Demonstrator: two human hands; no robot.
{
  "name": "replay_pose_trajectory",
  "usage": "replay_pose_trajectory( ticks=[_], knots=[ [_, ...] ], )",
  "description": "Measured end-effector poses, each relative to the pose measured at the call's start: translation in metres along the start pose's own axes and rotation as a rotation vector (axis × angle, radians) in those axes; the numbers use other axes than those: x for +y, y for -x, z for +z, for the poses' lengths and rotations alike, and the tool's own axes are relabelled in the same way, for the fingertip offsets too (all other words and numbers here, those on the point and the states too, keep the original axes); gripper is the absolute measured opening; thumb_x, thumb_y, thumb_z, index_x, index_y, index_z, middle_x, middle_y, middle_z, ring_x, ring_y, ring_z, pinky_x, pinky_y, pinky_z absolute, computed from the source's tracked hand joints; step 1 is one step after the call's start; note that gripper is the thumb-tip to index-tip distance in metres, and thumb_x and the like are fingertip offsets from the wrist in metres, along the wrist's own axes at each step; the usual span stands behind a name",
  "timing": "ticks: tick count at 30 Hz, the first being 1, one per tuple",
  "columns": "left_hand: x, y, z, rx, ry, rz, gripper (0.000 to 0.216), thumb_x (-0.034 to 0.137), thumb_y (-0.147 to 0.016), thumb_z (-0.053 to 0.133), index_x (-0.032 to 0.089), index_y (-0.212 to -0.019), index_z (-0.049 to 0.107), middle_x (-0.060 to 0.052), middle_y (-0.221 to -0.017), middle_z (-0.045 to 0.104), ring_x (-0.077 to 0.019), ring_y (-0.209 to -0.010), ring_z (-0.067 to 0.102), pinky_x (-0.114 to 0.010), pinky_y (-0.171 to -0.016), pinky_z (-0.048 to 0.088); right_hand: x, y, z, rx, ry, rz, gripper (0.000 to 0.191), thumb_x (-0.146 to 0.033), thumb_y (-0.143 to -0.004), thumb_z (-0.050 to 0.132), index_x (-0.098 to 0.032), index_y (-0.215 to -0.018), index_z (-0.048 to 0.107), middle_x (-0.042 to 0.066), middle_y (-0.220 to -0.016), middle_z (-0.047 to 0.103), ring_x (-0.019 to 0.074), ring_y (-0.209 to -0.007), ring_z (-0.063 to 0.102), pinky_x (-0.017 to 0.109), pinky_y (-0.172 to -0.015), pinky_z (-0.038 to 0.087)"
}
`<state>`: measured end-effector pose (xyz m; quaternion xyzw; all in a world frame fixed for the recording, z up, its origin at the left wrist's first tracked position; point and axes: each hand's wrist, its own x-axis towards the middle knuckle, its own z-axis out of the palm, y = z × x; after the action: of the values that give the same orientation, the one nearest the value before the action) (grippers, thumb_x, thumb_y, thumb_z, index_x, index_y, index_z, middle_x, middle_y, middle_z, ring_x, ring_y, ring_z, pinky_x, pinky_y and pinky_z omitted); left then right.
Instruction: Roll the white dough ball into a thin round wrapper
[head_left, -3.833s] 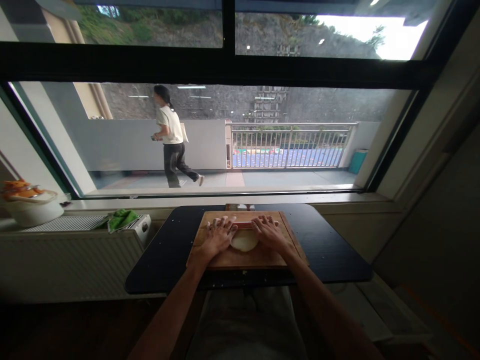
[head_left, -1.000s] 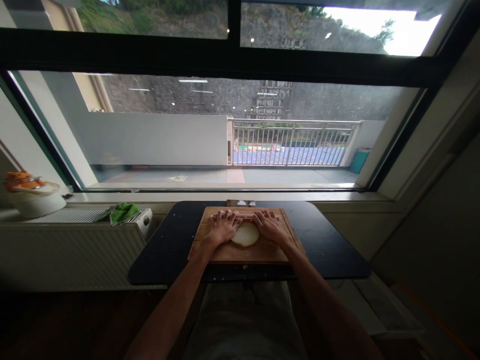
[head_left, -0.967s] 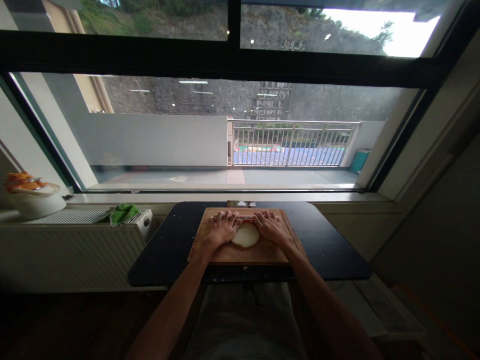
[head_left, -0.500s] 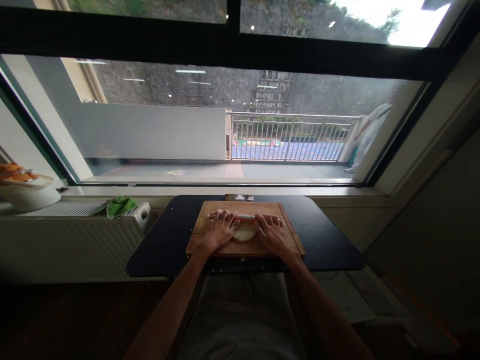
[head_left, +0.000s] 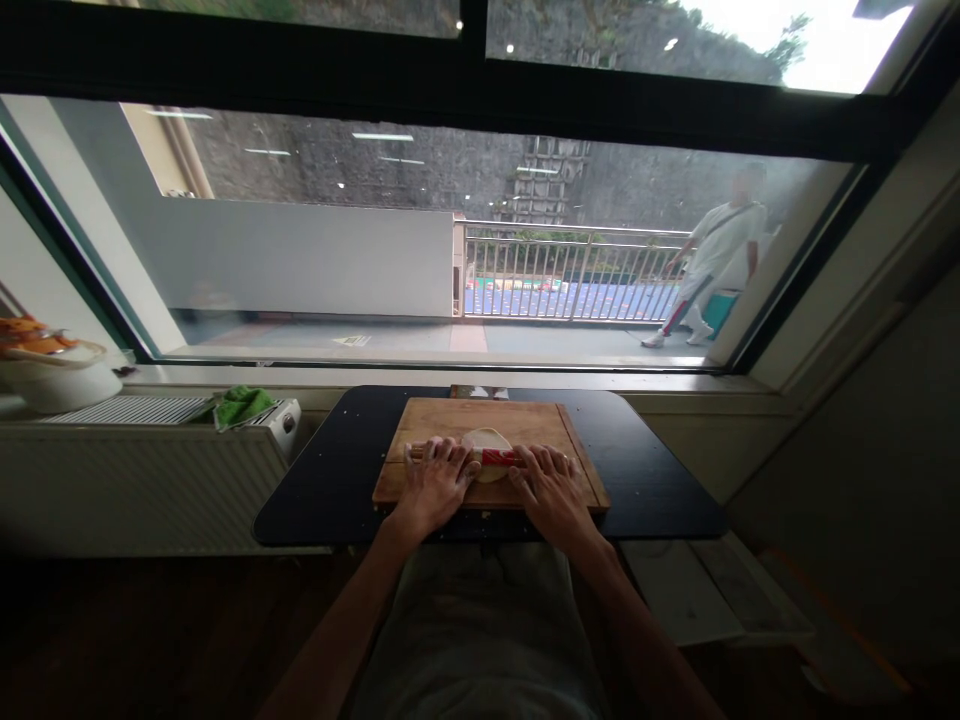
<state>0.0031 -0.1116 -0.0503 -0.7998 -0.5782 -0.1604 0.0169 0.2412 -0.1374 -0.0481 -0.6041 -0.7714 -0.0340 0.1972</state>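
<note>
A rolling pin [head_left: 498, 457] with a red wrapped middle lies crosswise over a thin round of dough [head_left: 487, 438]. Dough shows on both the far and near sides of the pin. My left hand [head_left: 441, 480] is over the pin's left part, its fingers draped across it. On the right part, my right hand [head_left: 550, 484] holds the pin in the same way. Both hands cover much of the pin. Beneath them is a wooden cutting board [head_left: 525, 415].
The board rests on a small dark table [head_left: 322, 490] against the window sill. A radiator [head_left: 150, 480] with a green cloth [head_left: 243, 405] stands left, near a white container [head_left: 60, 378]. Beyond the glass, a person [head_left: 712, 255] walks past a railing [head_left: 577, 275].
My hands and the rolling pin have moved nearer to me across the dough, uncovering its far edge. The pin has turned, showing more red. Outside, the person has come further into view.
</note>
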Motion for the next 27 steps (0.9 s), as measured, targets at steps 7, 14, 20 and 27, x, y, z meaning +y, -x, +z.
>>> replay_pose_trajectory(
  ticks=[7, 14, 20, 27],
  knots=[
    [0.002, 0.013, 0.008, 0.036, -0.025, -0.014, 0.048, 0.051, -0.115, 0.038, 0.035, -0.154, 0.062, -0.011, -0.158, 0.061, -0.0399, -0.151, 0.045, -0.078, -0.128, 0.027, 0.002, 0.008, 0.008, 0.017, 0.001, -0.013, 0.050, -0.052, -0.118, 0.032, -0.031, -0.155, 0.059, 0.013, -0.153, 0.064, 0.0335, -0.147, 0.049, 0.062, -0.127, 0.033],
    [-0.006, -0.016, 0.012, 0.000, -0.034, -0.028, 0.047, 0.052, -0.117, 0.036, 0.038, -0.156, 0.058, -0.008, -0.168, 0.053, -0.0369, -0.155, 0.040, -0.076, -0.129, 0.028, 0.013, -0.025, 0.011, -0.044, 0.070, -0.036, 0.052, -0.044, -0.117, 0.034, -0.034, -0.164, 0.053, 0.012, -0.166, 0.057, 0.0360, -0.158, 0.040, 0.073, -0.127, 0.035],
    [-0.015, -0.051, 0.013, -0.092, -0.058, -0.050, 0.052, 0.052, -0.117, 0.033, 0.038, -0.163, 0.053, -0.010, -0.171, 0.050, -0.0395, -0.158, 0.037, -0.080, -0.129, 0.024, 0.009, -0.062, 0.012, -0.092, 0.085, 0.055, 0.052, -0.047, -0.118, 0.032, -0.035, -0.163, 0.054, 0.013, -0.170, 0.053, 0.0347, -0.161, 0.038, 0.074, -0.128, 0.030],
    [-0.015, -0.078, 0.012, -0.142, -0.035, -0.089, 0.054, 0.053, -0.116, 0.036, 0.037, -0.166, 0.049, -0.011, -0.177, 0.044, -0.0417, -0.163, 0.032, -0.082, -0.129, 0.020, 0.015, -0.087, 0.014, -0.165, 0.081, 0.053, 0.053, -0.045, -0.119, 0.028, -0.032, -0.164, 0.052, 0.016, -0.171, 0.050, 0.0373, -0.159, 0.040, 0.075, -0.125, 0.033]
  ],
)
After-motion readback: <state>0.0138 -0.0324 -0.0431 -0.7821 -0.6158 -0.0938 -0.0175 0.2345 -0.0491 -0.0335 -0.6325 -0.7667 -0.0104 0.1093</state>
